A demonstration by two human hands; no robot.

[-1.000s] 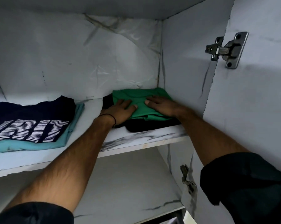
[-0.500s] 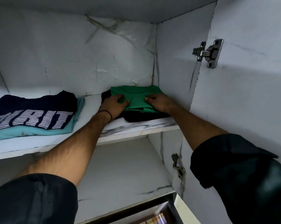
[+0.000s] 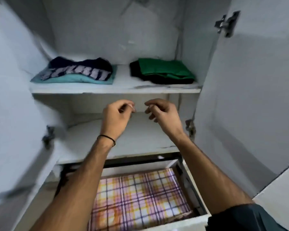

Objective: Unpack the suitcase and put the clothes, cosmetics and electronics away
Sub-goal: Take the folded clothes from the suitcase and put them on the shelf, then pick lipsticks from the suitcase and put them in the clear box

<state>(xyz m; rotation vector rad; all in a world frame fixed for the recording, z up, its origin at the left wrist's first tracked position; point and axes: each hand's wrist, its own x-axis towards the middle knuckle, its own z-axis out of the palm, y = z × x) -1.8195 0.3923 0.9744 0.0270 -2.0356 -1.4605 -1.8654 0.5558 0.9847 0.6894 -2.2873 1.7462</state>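
The wardrobe [image 3: 243, 90] is standing open, its drawer [image 3: 196, 189] holding plaid cloth [image 3: 137, 197]. On the top shelf [image 3: 120, 90] a navy shirt [image 3: 83, 69] is lying left, a green shirt [image 3: 163, 69] right. Below, the left hand [image 3: 117, 114] and right hand [image 3: 164, 113] are hovering, fingers [image 3: 123, 104] loosely curled and holding nothing.

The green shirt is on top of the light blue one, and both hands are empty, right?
Not quite: the head view shows the green shirt on top of a black garment, not the light blue one. The left hand and right hand are empty.

white shelf [image 3: 120, 88], two folded clothes piles [image 3: 77, 73]
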